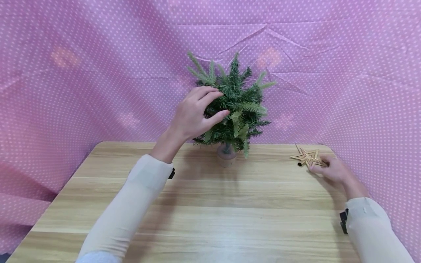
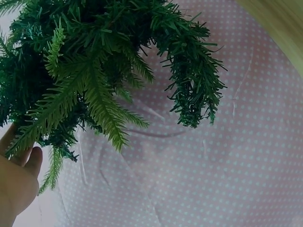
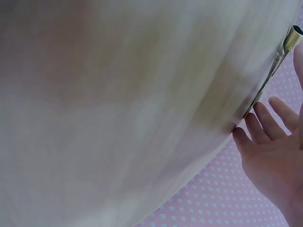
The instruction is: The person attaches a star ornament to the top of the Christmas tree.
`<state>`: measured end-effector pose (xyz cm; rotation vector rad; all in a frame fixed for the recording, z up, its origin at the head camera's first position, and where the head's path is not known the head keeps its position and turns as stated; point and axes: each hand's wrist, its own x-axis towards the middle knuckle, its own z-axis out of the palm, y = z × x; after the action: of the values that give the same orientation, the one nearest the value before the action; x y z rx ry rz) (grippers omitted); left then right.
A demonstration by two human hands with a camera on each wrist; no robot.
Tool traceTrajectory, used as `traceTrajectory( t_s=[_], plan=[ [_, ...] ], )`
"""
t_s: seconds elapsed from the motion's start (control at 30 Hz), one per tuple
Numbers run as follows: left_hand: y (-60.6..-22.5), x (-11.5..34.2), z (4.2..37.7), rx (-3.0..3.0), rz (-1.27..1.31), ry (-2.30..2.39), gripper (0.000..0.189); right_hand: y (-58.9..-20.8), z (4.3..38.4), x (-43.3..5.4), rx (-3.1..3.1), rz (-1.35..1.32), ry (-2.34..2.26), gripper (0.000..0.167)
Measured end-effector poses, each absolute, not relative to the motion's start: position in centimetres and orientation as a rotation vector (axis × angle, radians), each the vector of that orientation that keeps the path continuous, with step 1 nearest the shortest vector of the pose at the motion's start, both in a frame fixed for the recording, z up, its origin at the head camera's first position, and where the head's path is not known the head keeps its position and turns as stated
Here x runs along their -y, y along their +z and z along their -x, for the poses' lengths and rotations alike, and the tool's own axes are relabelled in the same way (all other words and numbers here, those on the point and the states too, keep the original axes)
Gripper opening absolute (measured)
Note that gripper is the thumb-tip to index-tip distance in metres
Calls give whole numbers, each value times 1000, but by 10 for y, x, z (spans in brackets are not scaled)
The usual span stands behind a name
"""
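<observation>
Two bare hands are shown at a wooden table [image 1: 210, 223] backed by a pink dotted cloth [image 1: 131, 73]. A gold star [image 1: 308, 157] is placed near the far right corner, pinched at its right side between thumb and fingers of the right hand [image 1: 334, 169]; how firmly cannot be told. A small artificial tree [image 1: 241, 96] is stood upright near the middle of the far edge on a pale base [image 1: 227, 156]. At its left side the left hand [image 1: 194, 109] is held, thumb spread away from gently bent fingers; whether branches are gripped is unclear.

The star would best be lifted by its rim, its short tube [image 1: 300, 164] left uncovered — and the tree steadied low, near the trunk. Care is called for at the corner, where the right hand is brought close to the edge. Ample room is offered nearer the viewer — behind the tree, the cloth is hung close.
</observation>
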<state>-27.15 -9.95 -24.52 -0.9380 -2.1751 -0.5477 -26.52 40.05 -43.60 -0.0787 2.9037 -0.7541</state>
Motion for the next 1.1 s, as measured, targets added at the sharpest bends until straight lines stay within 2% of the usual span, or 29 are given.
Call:
traceTrajectory(
  t_s=[0.8, 1.1],
  plan=[
    [-244, 101, 272, 2224, 949, -520, 55, -438, 269, -400, -2973, 92, -559, 110],
    [-246, 100, 272, 2212, 948, -523, 54, -439, 269, -402, -2965, 94, -622, 108]
  ],
)
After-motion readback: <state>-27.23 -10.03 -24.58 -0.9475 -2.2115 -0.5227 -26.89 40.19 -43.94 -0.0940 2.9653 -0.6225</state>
